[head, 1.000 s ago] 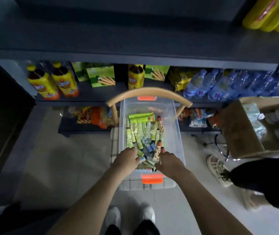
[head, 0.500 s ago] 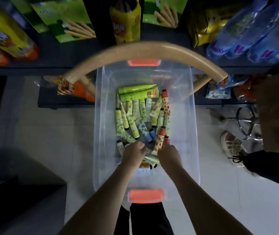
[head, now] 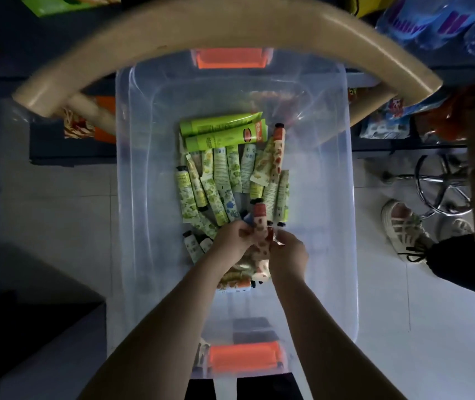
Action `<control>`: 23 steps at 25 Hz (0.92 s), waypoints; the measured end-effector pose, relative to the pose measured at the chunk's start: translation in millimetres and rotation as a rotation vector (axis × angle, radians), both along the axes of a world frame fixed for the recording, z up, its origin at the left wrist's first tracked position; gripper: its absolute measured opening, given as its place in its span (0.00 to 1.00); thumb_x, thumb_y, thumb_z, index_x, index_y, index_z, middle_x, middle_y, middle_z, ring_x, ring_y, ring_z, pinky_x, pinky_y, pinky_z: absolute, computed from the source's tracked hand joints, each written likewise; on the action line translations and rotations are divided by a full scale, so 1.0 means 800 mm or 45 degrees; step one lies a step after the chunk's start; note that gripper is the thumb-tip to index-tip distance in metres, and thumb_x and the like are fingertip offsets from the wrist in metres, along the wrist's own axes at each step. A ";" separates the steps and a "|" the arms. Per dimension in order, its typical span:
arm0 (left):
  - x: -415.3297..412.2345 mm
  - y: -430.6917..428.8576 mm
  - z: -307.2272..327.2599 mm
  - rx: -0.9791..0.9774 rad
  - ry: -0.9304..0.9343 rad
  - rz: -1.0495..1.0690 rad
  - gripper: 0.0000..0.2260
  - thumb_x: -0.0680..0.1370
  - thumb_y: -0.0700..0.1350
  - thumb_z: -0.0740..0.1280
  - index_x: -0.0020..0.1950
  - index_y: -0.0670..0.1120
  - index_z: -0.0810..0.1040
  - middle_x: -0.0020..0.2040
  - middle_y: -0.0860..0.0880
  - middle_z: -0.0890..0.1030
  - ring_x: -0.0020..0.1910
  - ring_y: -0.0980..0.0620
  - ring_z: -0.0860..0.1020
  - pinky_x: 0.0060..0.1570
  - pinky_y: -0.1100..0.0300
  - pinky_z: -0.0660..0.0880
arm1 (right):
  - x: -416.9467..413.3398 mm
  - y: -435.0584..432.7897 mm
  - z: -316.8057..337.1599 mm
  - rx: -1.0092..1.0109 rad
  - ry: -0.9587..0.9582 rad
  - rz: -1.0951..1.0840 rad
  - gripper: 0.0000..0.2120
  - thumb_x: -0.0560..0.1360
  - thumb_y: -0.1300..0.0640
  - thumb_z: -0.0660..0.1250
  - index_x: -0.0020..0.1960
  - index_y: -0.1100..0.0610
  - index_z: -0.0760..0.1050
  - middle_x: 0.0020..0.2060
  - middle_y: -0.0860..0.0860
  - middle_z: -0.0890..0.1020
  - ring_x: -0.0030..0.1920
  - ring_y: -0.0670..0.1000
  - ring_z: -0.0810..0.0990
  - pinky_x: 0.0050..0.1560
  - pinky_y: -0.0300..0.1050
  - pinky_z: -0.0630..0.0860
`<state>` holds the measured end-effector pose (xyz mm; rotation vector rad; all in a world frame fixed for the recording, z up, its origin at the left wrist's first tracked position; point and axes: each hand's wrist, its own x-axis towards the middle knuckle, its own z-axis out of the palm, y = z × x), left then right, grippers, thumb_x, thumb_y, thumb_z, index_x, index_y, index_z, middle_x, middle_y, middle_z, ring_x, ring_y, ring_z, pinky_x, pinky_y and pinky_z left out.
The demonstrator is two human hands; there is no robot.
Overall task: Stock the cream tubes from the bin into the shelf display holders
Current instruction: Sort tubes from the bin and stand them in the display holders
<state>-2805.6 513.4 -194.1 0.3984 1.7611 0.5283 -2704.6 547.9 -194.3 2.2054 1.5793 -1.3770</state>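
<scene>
A clear plastic bin [head: 132, 197] with orange latches holds several cream tubes [head: 219, 180], mostly green-patterned, plus two larger bright green tubes [head: 221, 132] at the far end. Both my hands are inside the bin at its near end. My left hand [head: 232, 239] grips a red-capped tube with an orange print [head: 260, 223], lifted slightly above the pile. My right hand [head: 288, 252] has its fingers curled at the same tube's right side. More tubes lie half hidden under my hands. No display holders are in view.
The bin sits on a chair whose curved beige backrest [head: 230, 27] arches over its far end. Dark shelves behind hold water bottles [head: 444, 21] and snack packs [head: 386, 122]. Another person's shoe [head: 403, 226] and a stool base [head: 444, 186] are on the right floor.
The camera has moved much closer over the bin. My hands went from resting among the tubes to lifting a red-capped tube out of the pile.
</scene>
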 end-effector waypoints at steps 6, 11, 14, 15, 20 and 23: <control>-0.006 -0.002 0.000 0.002 0.041 0.111 0.08 0.77 0.48 0.65 0.49 0.46 0.69 0.42 0.52 0.75 0.36 0.56 0.75 0.32 0.64 0.70 | 0.001 0.002 0.004 -0.169 0.027 -0.044 0.10 0.73 0.60 0.67 0.34 0.59 0.73 0.25 0.50 0.71 0.28 0.49 0.66 0.27 0.40 0.59; -0.018 -0.009 0.003 0.075 0.156 0.218 0.06 0.79 0.48 0.63 0.51 0.47 0.69 0.44 0.51 0.74 0.37 0.53 0.74 0.36 0.59 0.72 | -0.004 0.005 0.006 -0.324 0.097 -0.275 0.13 0.72 0.61 0.69 0.30 0.58 0.73 0.25 0.52 0.70 0.28 0.50 0.67 0.35 0.44 0.65; -0.018 -0.023 -0.001 0.084 0.019 0.439 0.03 0.77 0.43 0.65 0.48 0.47 0.72 0.47 0.47 0.77 0.39 0.51 0.76 0.39 0.55 0.77 | -0.011 0.007 0.008 -0.343 0.112 -0.166 0.12 0.72 0.57 0.70 0.32 0.59 0.76 0.27 0.51 0.72 0.34 0.52 0.72 0.39 0.45 0.69; -0.017 -0.027 -0.001 0.095 -0.068 0.564 0.03 0.77 0.41 0.66 0.47 0.47 0.73 0.49 0.45 0.78 0.40 0.51 0.77 0.41 0.55 0.78 | -0.012 0.006 0.009 -0.338 0.129 -0.185 0.11 0.72 0.57 0.71 0.32 0.59 0.76 0.28 0.51 0.73 0.36 0.53 0.73 0.40 0.46 0.71; -0.016 -0.040 0.006 0.148 -0.147 0.794 0.08 0.74 0.35 0.68 0.45 0.48 0.76 0.46 0.44 0.79 0.40 0.51 0.79 0.44 0.59 0.79 | -0.012 0.007 0.016 -0.294 0.276 -0.290 0.12 0.73 0.57 0.70 0.32 0.54 0.74 0.29 0.51 0.74 0.29 0.49 0.69 0.33 0.42 0.67; -0.020 -0.042 0.020 0.176 0.016 0.850 0.08 0.72 0.37 0.71 0.41 0.50 0.78 0.39 0.48 0.80 0.38 0.51 0.78 0.45 0.56 0.77 | -0.016 0.005 0.026 -0.268 0.409 -0.291 0.08 0.74 0.55 0.68 0.38 0.56 0.77 0.34 0.53 0.79 0.36 0.53 0.77 0.45 0.52 0.80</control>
